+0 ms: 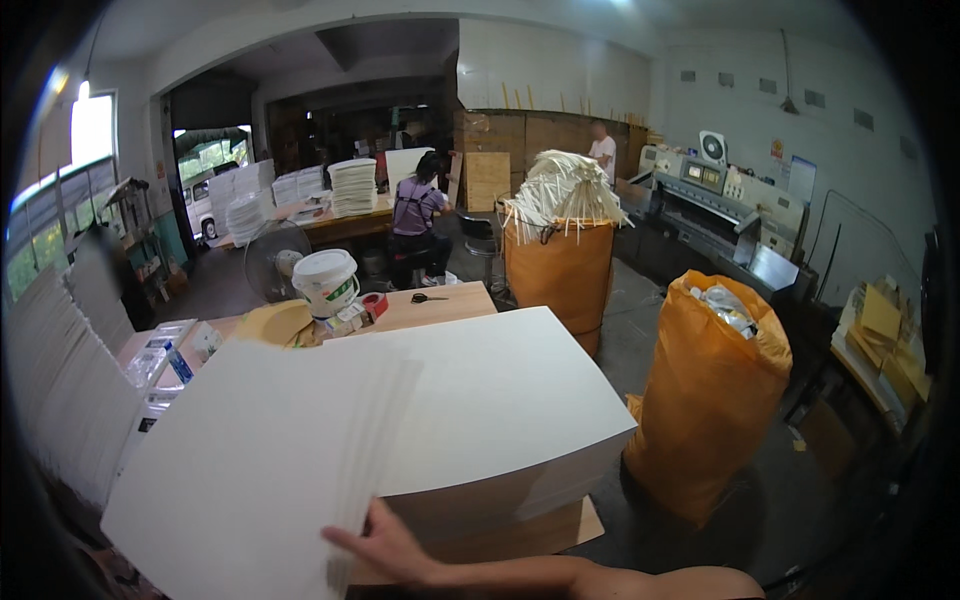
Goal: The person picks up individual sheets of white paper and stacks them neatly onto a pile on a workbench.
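Note:
A batch of large white sheets [235,440], like paper or thin card, slants across the lower left, its right edge fanned and blurred. My right hand [388,545] reaches in from the lower right and grips that edge, the thumb lying over the sheets and most of the fingers hidden. Under and to the right of the batch stands a thick stack of the same white sheets [500,390] with a smooth top. The lower left is dark, and my left hand does not show.
Behind the stack, a wooden tabletop [455,300] carries a white bucket [326,283], red tape [374,304] and black scissors [428,297]. Orange sacks [708,400] stand on the right. Tall white piles [70,390] line the left. A person [415,215] sits at a far table; another stands beyond.

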A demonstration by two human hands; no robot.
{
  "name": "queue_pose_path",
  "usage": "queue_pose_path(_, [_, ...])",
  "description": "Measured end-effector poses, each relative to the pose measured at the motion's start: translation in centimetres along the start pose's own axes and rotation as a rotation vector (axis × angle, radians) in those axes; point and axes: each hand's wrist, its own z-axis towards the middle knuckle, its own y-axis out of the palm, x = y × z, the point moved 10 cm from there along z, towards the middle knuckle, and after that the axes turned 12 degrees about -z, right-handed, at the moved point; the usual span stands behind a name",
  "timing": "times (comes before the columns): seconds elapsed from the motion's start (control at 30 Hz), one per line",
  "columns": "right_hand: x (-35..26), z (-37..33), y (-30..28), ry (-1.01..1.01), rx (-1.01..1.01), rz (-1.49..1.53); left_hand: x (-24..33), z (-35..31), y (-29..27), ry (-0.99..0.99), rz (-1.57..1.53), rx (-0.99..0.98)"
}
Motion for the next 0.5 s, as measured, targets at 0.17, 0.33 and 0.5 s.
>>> queue_pose_path(0.17, [5.2, 4.3, 9.7, -0.115, 0.138, -0.039, -2.9, 1.7, -7.7, 0.000, 0.115, 0.176])
queue_pose_path(0.33, [26.8, 6.3, 17.4, 0.170, -0.169, 0.121, -13.7, 1.9, -11.8, -0.173, 0.019, 0.375])
queue_pose_path(0.5, [47.2, 2.0, 12.9, 0.543, 0.140, 0.072, -24.3, -1.0, -14.6, -0.363, -0.132, 0.543])
